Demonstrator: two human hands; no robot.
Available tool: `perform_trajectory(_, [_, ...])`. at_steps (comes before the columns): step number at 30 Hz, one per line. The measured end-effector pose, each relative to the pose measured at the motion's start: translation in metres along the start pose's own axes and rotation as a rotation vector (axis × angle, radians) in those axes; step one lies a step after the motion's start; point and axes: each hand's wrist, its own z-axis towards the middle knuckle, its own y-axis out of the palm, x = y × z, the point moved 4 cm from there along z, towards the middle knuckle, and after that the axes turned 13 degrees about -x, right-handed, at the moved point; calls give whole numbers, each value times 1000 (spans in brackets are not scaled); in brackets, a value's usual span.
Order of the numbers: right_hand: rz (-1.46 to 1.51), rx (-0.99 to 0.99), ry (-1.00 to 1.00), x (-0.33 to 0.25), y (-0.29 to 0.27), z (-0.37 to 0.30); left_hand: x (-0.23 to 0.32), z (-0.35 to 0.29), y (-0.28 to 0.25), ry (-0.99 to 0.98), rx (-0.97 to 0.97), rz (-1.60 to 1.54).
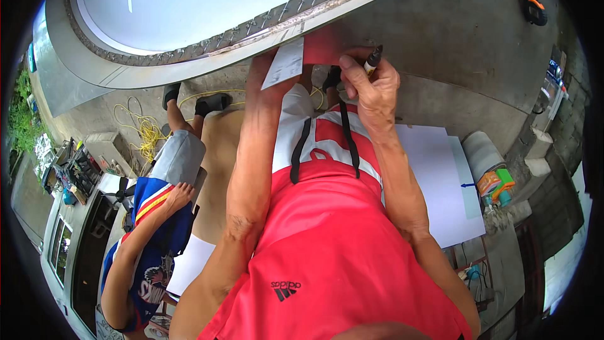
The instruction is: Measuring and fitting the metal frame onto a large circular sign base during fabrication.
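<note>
My right hand is closed around a dark-tipped marker pen, its tip pointing up and away from me. Just left of it, a flat whitish card or plate with faint marks on it is tilted beside the curved rim of the large worktop. My left hand holds this piece from its left side; its fingers are mostly hidden behind it and below the rim. The grey metal sheet lies beyond my right hand.
A seated person in a blue top is close on my left. Yellow cord lies coiled on the ground. An orange-black tape measure rests far right. White sheets and small coloured boxes are at my right.
</note>
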Motion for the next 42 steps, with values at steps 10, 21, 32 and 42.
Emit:
perform_trajectory(10, [-152,106,-342,10,29,33,1,-1,-12,32,95,-31])
perform_trajectory(21, [-275,124,-373,12,4,19,-26,0,-18,58,58,46])
perform_trajectory(32, [-289,96,-428,0,-27,-5,-62,-4,-23,53,29,113])
perform_trajectory(42, [-411,61,-410,-4,-22,1,-75,-12,-2,123,-64,124])
